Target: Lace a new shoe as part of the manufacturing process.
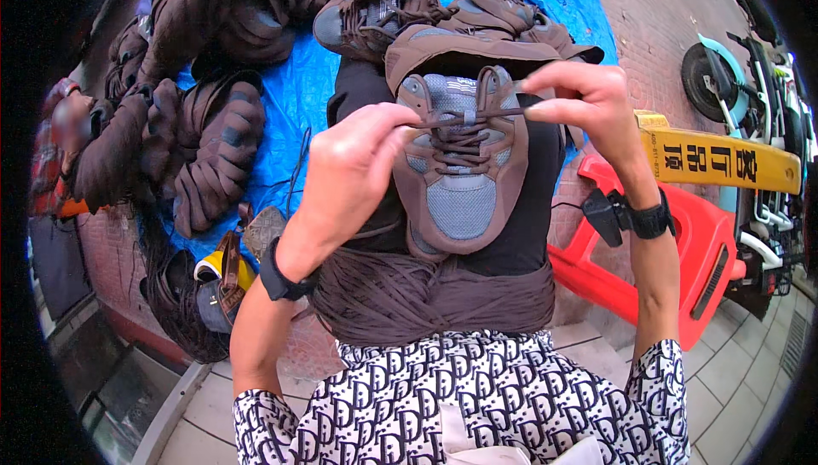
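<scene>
On my lap lies a brown and grey-blue sneaker, toe toward me. Its brown shoelace crosses the tongue and is partly threaded through the lower eyelets. My left hand pinches the lace at the left side of the shoe's opening. On the right, my right hand has thumb and finger closed on the other stretch of lace, which is drawn nearly straight between both hands. A thick bundle of brown laces rests across my lap, just below the toe.
Several matching sneakers lie beyond my knees. Stacked brown shoe parts cover a blue tarp at left. A red plastic stool and a yellow board stand right, before parked bikes. Another person sits far left.
</scene>
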Demonstrator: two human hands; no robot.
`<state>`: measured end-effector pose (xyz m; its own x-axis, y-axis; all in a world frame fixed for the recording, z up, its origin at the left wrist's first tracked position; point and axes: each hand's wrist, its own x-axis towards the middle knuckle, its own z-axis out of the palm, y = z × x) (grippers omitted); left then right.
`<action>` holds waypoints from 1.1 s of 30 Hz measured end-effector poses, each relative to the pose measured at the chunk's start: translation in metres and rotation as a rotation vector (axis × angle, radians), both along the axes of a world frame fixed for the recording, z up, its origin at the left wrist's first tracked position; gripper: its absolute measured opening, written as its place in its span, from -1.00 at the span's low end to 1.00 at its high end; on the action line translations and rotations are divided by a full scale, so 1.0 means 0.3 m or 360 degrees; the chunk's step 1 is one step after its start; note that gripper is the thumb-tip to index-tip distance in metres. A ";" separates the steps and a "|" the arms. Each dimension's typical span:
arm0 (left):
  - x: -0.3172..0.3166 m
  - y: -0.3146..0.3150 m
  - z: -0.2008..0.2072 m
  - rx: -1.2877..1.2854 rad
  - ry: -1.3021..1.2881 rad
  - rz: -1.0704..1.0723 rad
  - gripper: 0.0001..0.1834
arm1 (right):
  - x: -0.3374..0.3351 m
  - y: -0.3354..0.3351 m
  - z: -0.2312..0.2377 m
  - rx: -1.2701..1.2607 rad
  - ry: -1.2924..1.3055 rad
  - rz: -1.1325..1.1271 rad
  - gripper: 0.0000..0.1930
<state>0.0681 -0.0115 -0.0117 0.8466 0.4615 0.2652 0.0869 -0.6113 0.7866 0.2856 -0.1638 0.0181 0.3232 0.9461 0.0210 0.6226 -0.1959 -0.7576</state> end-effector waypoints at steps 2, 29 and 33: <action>-0.005 0.002 0.010 -0.0597 0.0262 0.0126 -0.90 | 0.008 -0.037 -0.007 0.0116 0.0005 0.0016 -0.80; -0.190 0.336 -0.127 -0.0509 0.0335 0.0581 -0.86 | 0.055 -0.285 0.000 0.0123 -0.0700 -0.0042 -0.87; -0.185 0.361 -0.115 -0.0387 0.0285 0.0591 -0.86 | 0.083 -0.297 -0.038 0.0062 -0.0592 -0.0066 -0.87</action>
<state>0.0125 0.0968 -0.0461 0.6351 0.7721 -0.0232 0.4121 -0.3133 0.8556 0.3105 -0.2529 0.0067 0.3245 0.9286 0.1801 0.8489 -0.2019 -0.4885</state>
